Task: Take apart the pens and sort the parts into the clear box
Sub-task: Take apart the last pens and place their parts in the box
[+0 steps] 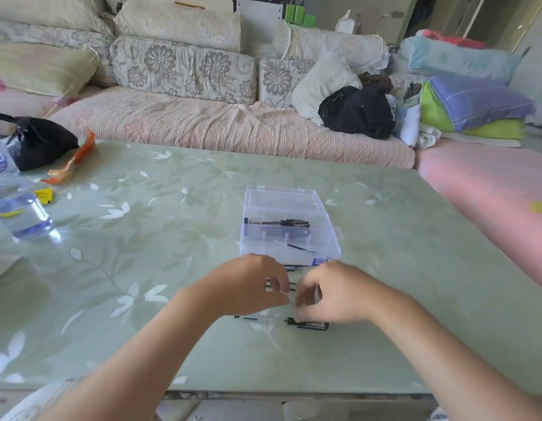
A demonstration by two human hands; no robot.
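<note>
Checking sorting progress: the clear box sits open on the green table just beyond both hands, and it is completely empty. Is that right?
Not empty. The head view shows a black pen lying in a middle compartment of the clear box. Otherwise right: it sits open on the green table just beyond the left hand and right hand.

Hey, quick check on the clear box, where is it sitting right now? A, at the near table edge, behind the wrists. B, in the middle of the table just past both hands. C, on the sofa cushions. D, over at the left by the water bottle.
B: the clear box stands mid-table, directly beyond the left hand and right hand, which hold a pen between them.
</note>
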